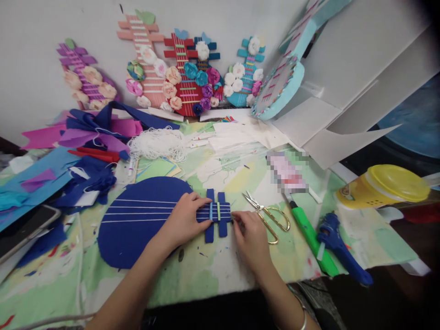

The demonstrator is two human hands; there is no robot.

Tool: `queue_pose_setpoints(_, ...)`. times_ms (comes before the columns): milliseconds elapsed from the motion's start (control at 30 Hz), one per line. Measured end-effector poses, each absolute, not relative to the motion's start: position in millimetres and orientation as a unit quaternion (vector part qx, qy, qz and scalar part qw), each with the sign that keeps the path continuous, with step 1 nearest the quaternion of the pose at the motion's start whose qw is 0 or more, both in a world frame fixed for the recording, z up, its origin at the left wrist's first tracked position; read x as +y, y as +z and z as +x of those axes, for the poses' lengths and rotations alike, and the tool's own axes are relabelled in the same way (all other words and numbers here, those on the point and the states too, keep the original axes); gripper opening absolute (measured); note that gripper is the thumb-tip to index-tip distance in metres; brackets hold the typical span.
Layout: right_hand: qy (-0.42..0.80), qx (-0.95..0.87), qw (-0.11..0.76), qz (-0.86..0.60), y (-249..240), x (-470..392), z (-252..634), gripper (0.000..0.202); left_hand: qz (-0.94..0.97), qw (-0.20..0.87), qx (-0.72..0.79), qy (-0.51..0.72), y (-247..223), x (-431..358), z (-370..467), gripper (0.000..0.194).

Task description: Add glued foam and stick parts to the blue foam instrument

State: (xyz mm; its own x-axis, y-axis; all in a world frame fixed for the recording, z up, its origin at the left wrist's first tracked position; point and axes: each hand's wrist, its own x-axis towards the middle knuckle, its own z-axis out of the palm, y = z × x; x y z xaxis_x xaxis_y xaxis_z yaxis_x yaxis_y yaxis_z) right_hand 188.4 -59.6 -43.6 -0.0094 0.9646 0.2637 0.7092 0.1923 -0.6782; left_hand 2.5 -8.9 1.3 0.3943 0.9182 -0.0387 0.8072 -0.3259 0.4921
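Blue foam, cut as a small guitar [144,220], lies flat on the paint-stained table cover [192,275] right in front of the person, its round body to the left and its short neck with two crossbars to the right. White strings run along it from body to neck. The left hand [184,220] lies palm down on the join of body and neck, fingers spread and pressing the foam, not clasped around anything. The right hand [249,233] sits at the neck's right end, its fingertips pinched together there; whether they grip the string ends cannot be told.

Just right of that hand lie gold-handled scissors [266,215], blades open, nearly touching its knuckles. Further right are a green utility knife [311,238] and a blue glue gun [340,250], side by side, and beyond them a tipped yellow container [385,185]. Behind the guitar sits a tangle of white string [158,143]; to the left, scraps of blue and purple foam [92,133] crowd close against the guitar's body. Finished guitars with paper flowers [185,78] lean along the wall, well apart from the hands. A phone [25,229] lies at the far left edge.
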Motion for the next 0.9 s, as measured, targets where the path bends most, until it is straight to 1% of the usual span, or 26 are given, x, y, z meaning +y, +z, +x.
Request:
queue_pose_setpoints(100,0.170,-0.683,0.356,-0.614,-44.0,-59.7,188.7,0.021,0.806,0.221,0.533,0.132,0.3,-9.1,2.3,0.038)
queue_pose_setpoints(300,0.153,-0.660,0.392,-0.622,-38.2,-64.6,192.5,0.021,0.804,0.224,0.528,0.155,-1.2,-9.3,1.2,0.037)
queue_pose_setpoints(500,0.058,-0.656,0.430,-0.617,-22.9,-91.3,216.5,0.020,0.798,0.235,0.530,0.165,-2.8,-9.2,-1.0,0.037)
queue_pose_setpoints(633,-0.038,-0.585,0.422,-0.691,-10.3,-121.8,256.7,0.020,0.787,0.246,0.543,0.158,-3.1,-8.4,-0.9,0.039)
queue_pose_setpoints(667,-0.060,-0.557,0.408,-0.721,-10.2,-129.7,270.8,0.023,0.785,0.247,0.547,0.156,-3.2,-8.2,-0.6,0.040)
queue_pose_setpoints(767,-0.095,-0.509,0.309,-0.797,-21.1,-152.9,319.9,0.039,0.782,0.244,0.551,0.157,-3.8,-8.0,0.1,0.040)
queue_pose_setpoints(833,-0.100,-0.505,0.271,-0.813,-34.1,-166.5,351.0,0.046,0.783,0.240,0.550,0.162,-4.4,-8.3,0.2,0.040)
queue_pose_setpoints(900,-0.090,-0.522,0.215,-0.821,-45.6,-176.3,373.0,0.056,0.785,0.238,0.548,0.164,-4.9,-8.7,-0.2,0.039)
